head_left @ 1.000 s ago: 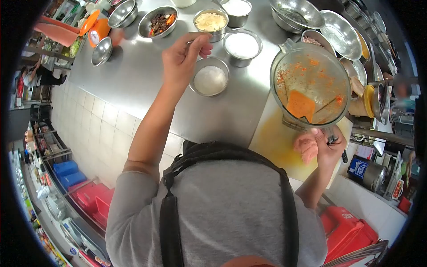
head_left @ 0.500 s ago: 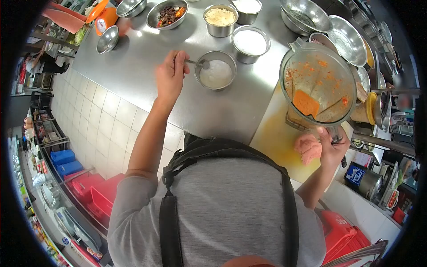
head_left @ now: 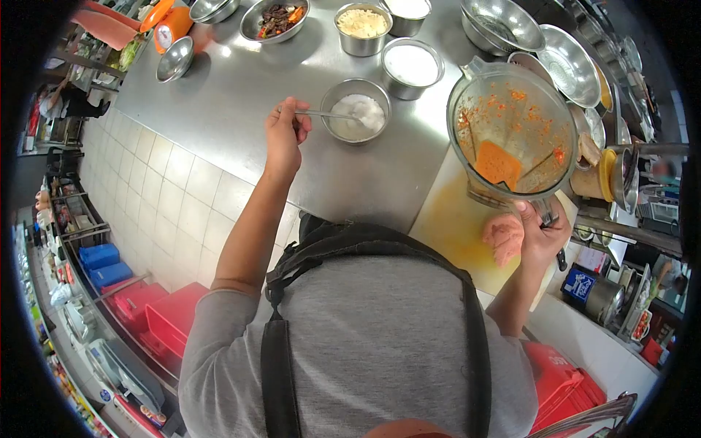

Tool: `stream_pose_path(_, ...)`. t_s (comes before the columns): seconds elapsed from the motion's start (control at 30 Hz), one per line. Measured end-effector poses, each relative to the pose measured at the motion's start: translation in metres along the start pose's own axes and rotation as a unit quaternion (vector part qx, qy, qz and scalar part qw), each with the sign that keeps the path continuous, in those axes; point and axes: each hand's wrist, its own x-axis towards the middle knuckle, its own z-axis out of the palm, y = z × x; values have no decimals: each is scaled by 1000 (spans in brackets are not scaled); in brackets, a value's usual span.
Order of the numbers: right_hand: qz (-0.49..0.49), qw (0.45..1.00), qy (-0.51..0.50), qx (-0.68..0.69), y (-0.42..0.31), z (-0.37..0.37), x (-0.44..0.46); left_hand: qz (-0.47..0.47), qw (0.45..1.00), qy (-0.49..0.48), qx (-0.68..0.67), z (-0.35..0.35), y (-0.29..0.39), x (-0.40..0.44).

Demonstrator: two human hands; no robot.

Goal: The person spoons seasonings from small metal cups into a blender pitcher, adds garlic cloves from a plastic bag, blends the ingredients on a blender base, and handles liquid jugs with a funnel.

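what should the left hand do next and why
Probably lift some white stuff toward the jug: the left hand holds the spoon, its far end at the white stuff in the bowl, and the right hand grips the open-topped jug by its handle.

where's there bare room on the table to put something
The steel table is bare between the left hand and the leftmost bowl, and between the bowl under the spoon and the person's body, left of the cutting board. It's crowded beyond and right of the blender jar, where metal bowls cluster.
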Motion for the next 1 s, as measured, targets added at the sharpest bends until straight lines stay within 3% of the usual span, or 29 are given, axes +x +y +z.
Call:
stream_pose_path(0.13, -3, 997, 29, 75, 7, 10, -1, -5, 999, 0, -32, -6, 7, -2)
stream_pose_path(0.2, 110, 959, 72, 253, -1, 24, -4, -5, 999, 5, -33, -6, 16, -4)
stream_pose_path(0.3, 140, 977, 57, 150, 14, 35, -4, 4, 999, 12, -33, -12, 28, -6)
stream_pose_path(0.33, 140, 977, 58, 152, 23, 43, -3, 13, 999, 14, -34, -14, 32, -7)
stream_pose_path(0.4, 24, 977, 17, 211, 39, 61, 3, 26, 999, 14, -31, -16, 44, -8)
stream_pose_path(0.63, 19, 966, -16, 256, 47, 89, 14, 56, 998, 16, -20, -21, 90, -11)
stream_pose_path(0.87, 44, 968, 21, 244, 46, 100, 19, 88, 996, 3, 3, -11, 143, -9)
stream_pose_path(0.93, 55, 969, -31, 238, 57, 96, 19, 110, 994, -17, 6, -2, 163, -8)
stream_pose_path(1.0, 39, 974, -6, 224, 58, 99, 13, 125, 990, -60, -10, 8, 184, -5)
